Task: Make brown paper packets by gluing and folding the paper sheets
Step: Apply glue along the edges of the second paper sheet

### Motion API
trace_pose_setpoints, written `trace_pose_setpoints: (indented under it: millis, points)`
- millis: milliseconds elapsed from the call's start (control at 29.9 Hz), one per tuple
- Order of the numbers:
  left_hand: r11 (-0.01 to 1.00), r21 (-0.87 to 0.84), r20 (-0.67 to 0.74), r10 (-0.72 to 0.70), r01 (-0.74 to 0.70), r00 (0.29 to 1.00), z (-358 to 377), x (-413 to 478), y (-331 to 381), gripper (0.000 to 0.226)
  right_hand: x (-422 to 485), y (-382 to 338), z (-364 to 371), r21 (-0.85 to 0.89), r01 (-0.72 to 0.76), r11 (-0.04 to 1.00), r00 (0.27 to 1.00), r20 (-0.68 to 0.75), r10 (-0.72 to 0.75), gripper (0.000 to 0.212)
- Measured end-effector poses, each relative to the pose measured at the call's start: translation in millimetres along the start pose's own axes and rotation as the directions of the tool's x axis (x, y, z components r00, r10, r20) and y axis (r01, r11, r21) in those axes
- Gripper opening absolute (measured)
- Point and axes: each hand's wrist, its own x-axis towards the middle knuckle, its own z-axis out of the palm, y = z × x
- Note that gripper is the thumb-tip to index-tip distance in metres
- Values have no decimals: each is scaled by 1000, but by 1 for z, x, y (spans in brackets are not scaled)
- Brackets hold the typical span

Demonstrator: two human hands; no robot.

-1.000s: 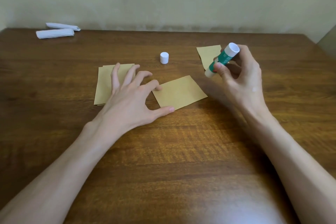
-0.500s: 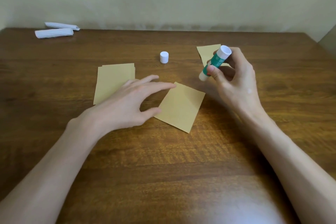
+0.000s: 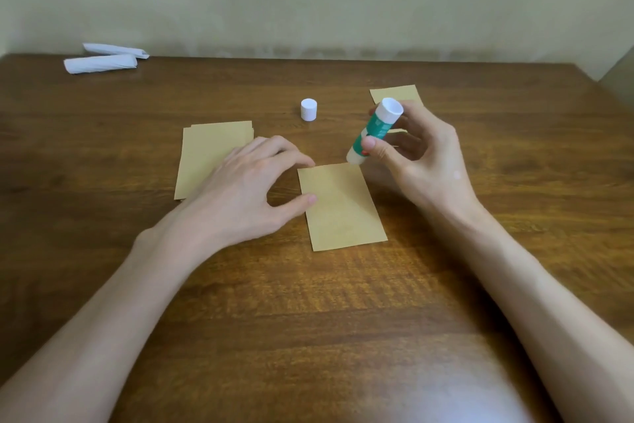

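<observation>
- The right hand (image 3: 423, 165) holds the glue stick (image 3: 372, 131) in curled fingers; a hard stroke could drag the paper sheet (image 3: 341, 208).
- The left hand (image 3: 240, 189), fingers loose, barely touches its edge, so it may slide.

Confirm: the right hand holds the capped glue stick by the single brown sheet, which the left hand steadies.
Wrong on the cap: the head view shows the glue stick uncapped, its white cap standing on the table. The rest holds.
</observation>
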Motion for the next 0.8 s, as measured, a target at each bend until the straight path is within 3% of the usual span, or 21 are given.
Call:
trace_pose_setpoints:
  millis: [468, 801]
  points:
    - [998, 56, 26, 26, -27, 999, 11, 3, 1, 63, 7, 4, 27, -87, 89, 992, 978, 196, -71, 35]
    - [996, 51, 19, 70, -71, 997, 11, 3, -1, 59, 10, 3, 32, -111, 101, 989, 978, 192, -78, 22]
